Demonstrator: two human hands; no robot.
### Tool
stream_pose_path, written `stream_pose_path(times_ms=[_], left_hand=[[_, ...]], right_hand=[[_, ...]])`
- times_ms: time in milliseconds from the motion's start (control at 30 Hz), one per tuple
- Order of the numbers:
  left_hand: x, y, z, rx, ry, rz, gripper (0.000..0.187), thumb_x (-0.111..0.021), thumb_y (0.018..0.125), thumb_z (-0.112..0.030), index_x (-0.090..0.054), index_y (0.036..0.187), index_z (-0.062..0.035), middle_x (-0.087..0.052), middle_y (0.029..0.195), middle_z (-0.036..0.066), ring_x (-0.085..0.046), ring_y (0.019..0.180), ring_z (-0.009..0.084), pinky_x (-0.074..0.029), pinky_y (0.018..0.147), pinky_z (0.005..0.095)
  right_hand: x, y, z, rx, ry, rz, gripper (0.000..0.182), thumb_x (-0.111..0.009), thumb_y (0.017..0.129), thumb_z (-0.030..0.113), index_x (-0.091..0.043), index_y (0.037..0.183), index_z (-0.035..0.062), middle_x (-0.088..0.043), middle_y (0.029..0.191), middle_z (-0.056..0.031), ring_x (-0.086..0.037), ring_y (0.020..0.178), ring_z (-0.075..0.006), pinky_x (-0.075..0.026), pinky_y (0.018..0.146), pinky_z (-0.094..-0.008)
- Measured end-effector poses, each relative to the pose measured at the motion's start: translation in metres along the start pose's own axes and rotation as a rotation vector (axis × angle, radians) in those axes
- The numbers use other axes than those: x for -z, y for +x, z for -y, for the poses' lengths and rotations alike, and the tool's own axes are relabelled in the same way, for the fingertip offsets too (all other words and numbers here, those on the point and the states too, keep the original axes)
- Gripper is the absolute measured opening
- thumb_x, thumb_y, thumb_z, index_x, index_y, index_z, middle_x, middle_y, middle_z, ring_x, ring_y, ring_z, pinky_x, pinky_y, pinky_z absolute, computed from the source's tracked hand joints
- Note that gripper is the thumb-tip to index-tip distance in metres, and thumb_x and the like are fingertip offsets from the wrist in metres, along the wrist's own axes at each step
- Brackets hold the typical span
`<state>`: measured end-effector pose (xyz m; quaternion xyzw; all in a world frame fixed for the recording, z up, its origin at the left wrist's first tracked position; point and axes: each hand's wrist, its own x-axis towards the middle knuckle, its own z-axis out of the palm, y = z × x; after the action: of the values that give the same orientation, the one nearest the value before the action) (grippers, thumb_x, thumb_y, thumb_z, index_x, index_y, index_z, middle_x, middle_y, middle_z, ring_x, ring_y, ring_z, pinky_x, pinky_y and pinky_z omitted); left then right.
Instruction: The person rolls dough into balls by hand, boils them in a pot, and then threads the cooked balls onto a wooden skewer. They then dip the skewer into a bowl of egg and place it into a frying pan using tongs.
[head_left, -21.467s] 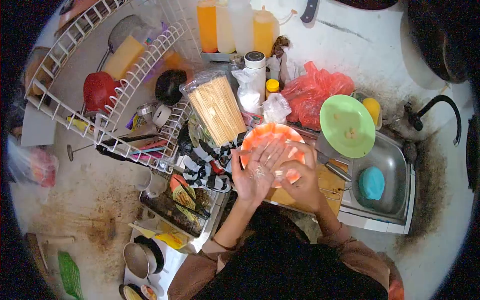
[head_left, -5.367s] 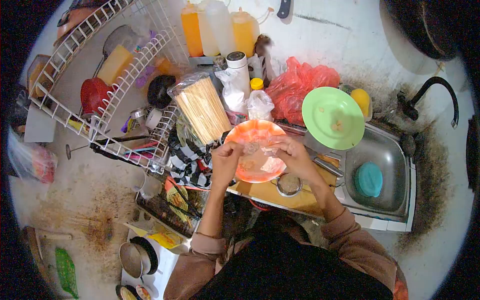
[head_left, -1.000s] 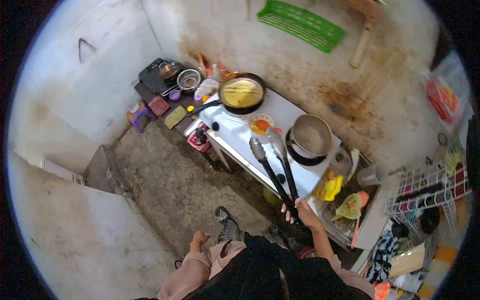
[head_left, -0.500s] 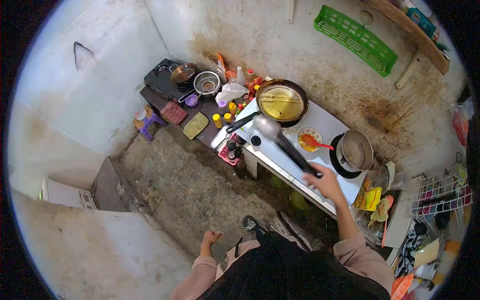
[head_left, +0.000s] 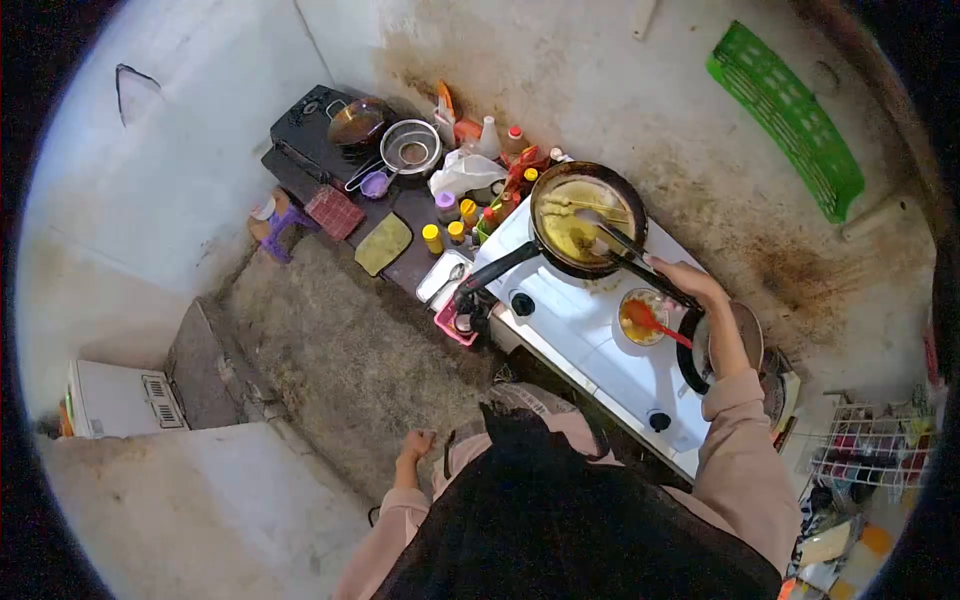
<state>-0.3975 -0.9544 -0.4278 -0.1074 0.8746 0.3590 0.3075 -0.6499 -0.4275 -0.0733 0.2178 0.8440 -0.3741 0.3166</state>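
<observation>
- Scorched off-white walls (head_left: pixel 450 45) rise behind a white-tiled counter (head_left: pixel 570 318), where a round black frying pan (head_left: pixel 627 187) of yellowish liquid, probably hot oil, sits at two o'clock in view.
- Thin wooden skewers (head_left: pixel 558 207) lie in the liquid, towards the pan's twelve o'clock; a careless nudge could splash it.
- Black-handled metal tongs (head_left: pixel 640 270) enter from four o'clock, tips apart, the right hand (head_left: pixel 690 278) wrapped around their handles; whether they grip a skewer I can't tell. A loose pinch might drop one.
- At five o'clock of the pan, a white bowl (head_left: pixel 622 325) holds a red spoon (head_left: pixel 665 328); the low forearm could knock its jutting handle.
- Left hand (head_left: pixel 417 443), at seven o'clock, hangs curled, how tightly unclear; unsteadied, the pan could slide if pushed.
</observation>
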Motion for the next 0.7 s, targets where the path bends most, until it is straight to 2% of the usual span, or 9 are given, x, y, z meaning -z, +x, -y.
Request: stream_pose_path(times_ms=[67, 100, 200, 267, 300, 400, 467, 567, 700], left_hand=[[0.013, 0.019, -0.014, 0.179, -0.097, 0.048, 0.037, -0.052, 0.076, -0.034, -0.064, 0.076, 0.0005, -0.063, 0.068, 0.013, -0.061, 0.066, 0.0247, -0.046, 0.064, 0.0343], [0.02, 0.031, -0.019, 0.228, -0.324, 0.046, 0.036, -0.051, 0.076, -0.033, -0.064, 0.077, 0.0006, -0.063, 0.067, 0.013, -0.061, 0.065, 0.0226, -0.046, 0.064, 0.0343], [0.053, 0.024, -0.084, 0.175, 0.007, -0.135, 0.036, -0.052, 0.076, -0.033, -0.063, 0.077, 0.0007, -0.062, 0.067, 0.013, -0.061, 0.065, 0.0212, -0.046, 0.064, 0.0344], [0.056, 0.032, -0.095, 0.157, -0.108, -0.075, 0.036, -0.051, 0.076, -0.033, -0.063, 0.077, 0.0005, -0.062, 0.068, 0.013, -0.061, 0.067, 0.0228, -0.046, 0.064, 0.0346], [0.056, 0.035, -0.096, 0.146, -0.164, -0.046, 0.036, -0.051, 0.077, -0.034, -0.062, 0.077, 0.0004, -0.062, 0.068, 0.013, -0.061, 0.068, 0.0235, -0.046, 0.065, 0.0347], [0.04, 0.056, -0.08, 0.233, -0.122, 0.049, 0.038, -0.051, 0.076, -0.036, -0.062, 0.078, 0.0005, -0.063, 0.074, 0.016, -0.061, 0.074, 0.0301, -0.046, 0.068, 0.0375], [0.022, 0.074, -0.054, 0.187, 0.025, 0.01, 0.04, -0.051, 0.075, -0.037, -0.062, 0.079, 0.0006, -0.063, 0.078, 0.018, -0.06, 0.078, 0.0335, -0.045, 0.07, 0.0395], [0.015, 0.08, -0.045, 0.214, 0.117, -0.031, 0.041, -0.052, 0.073, -0.039, -0.062, 0.079, 0.0001, -0.062, 0.082, 0.02, -0.059, 0.081, 0.0364, -0.044, 0.072, 0.0411], [0.019, 0.079, -0.051, 0.183, 0.199, -0.012, 0.043, -0.049, 0.073, -0.043, -0.063, 0.077, -0.0017, -0.062, 0.078, 0.02, -0.059, 0.079, 0.0356, -0.045, 0.073, 0.0401]], right_hand=[[-0.003, 0.003, 0.015, 0.021, 0.161, 0.022, 0.066, -0.046, 0.074, 0.064, -0.057, 0.067, -0.0005, -0.053, 0.052, -0.0064, -0.052, 0.041, -0.0137, -0.043, 0.039, -0.024], [0.002, 0.015, 0.019, 0.016, 0.166, 0.024, 0.066, -0.046, 0.074, 0.064, -0.057, 0.067, -0.0003, -0.053, 0.052, -0.0066, -0.052, 0.041, -0.0141, -0.043, 0.039, -0.0241], [0.006, 0.017, 0.018, 0.009, 0.11, 0.048, 0.066, -0.043, 0.075, 0.065, -0.057, 0.067, 0.0009, -0.052, 0.051, -0.0067, -0.051, 0.041, -0.0154, -0.043, 0.04, -0.0247], [0.012, 0.018, 0.006, 0.053, -0.051, 0.063, 0.069, -0.041, 0.075, 0.067, -0.058, 0.068, -0.0005, -0.052, 0.051, -0.0074, -0.051, 0.041, -0.0154, -0.044, 0.041, -0.0257], [0.01, 0.018, 0.009, -0.042, -0.107, 0.078, 0.076, -0.037, 0.075, 0.068, -0.057, 0.07, -0.0053, -0.054, 0.054, -0.0089, -0.051, 0.042, -0.0145, -0.044, 0.044, -0.0279], [-0.003, 0.032, 0.024, -0.041, 0.032, 0.126, 0.076, -0.035, 0.076, 0.068, -0.057, 0.07, -0.0039, -0.053, 0.053, -0.0082, -0.051, 0.042, -0.0147, -0.043, 0.045, -0.0298], [-0.008, 0.039, 0.018, 0.101, 0.011, -0.134, 0.069, -0.035, 0.079, 0.065, -0.056, 0.065, 0.0013, -0.05, 0.048, -0.0051, -0.048, 0.039, -0.0133, -0.04, 0.039, -0.027], [0.008, 0.008, 0.023, -0.013, 0.023, -0.006, 0.067, -0.032, 0.081, 0.062, -0.056, 0.064, 0.0028, -0.05, 0.047, -0.0039, -0.046, 0.035, -0.0113, -0.037, 0.034, -0.0237], [-0.001, 0.004, 0.023, -0.196, 0.109, 0.078, 0.06, -0.04, 0.08, 0.059, -0.054, 0.064, 0.0037, -0.05, 0.048, -0.0021, -0.046, 0.038, -0.0102, -0.038, 0.035, -0.0234]])
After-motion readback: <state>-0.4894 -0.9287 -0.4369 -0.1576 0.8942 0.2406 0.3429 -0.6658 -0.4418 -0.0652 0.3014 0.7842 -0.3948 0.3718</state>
